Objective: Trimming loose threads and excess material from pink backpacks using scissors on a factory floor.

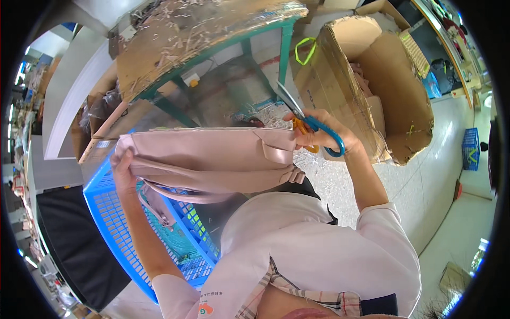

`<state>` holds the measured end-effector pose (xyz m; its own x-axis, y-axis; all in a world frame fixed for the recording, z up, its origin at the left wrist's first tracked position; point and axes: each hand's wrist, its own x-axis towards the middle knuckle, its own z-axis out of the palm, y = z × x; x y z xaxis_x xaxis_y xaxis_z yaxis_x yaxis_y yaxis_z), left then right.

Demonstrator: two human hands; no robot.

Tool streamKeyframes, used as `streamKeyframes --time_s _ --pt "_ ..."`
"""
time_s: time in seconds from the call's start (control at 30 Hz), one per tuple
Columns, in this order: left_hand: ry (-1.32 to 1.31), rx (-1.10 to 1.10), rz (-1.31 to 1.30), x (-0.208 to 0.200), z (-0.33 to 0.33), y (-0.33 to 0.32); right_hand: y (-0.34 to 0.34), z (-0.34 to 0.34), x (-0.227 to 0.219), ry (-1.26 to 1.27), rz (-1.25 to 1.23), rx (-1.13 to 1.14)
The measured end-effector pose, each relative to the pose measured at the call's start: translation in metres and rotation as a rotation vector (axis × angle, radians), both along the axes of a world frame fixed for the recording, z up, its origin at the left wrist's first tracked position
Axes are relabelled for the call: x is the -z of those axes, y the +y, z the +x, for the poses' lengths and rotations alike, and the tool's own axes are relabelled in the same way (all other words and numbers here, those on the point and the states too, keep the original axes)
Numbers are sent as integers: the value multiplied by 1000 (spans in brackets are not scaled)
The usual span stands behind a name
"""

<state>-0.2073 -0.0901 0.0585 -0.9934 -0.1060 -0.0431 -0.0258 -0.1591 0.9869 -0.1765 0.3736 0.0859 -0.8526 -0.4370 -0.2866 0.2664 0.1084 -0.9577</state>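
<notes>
A dusty-pink bag with long straps is stretched level in front of my torso, lying on its side. My left hand grips its left end, fingers wrapped round the edge. At the other end, my right hand pinches the bag's corner near a short tab loop. That same hand also carries a pair of scissors with blue and orange handles. The silver blades point up and away, clear of the bag. The scissors' orange loop is partly covered by my fingers.
Below the bag on the left stands a blue plastic basket with pink material inside. A green-legged table littered with scraps is ahead. A large open cardboard box holding pink pieces stands at the right. Scraps litter the floor beneath the table.
</notes>
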Motion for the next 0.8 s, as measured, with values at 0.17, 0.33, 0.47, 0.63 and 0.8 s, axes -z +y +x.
streamKeyframes --time_s 0.17,0.33,0.47,0.63,0.8 --pt "-7 -52 15 -7 -7 7 22 12 19 223 304 3" --pt "-18 -47 30 -5 -7 3 34 18 12 359 313 104" --pt "8 -51 11 -7 -4 6 21 8 -20 559 537 -74" --pt "77 -32 13 -20 2 21 -1 -10 -20 878 582 -124" --pt "127 -40 -3 -36 16 37 -24 -28 -32 929 605 -257"
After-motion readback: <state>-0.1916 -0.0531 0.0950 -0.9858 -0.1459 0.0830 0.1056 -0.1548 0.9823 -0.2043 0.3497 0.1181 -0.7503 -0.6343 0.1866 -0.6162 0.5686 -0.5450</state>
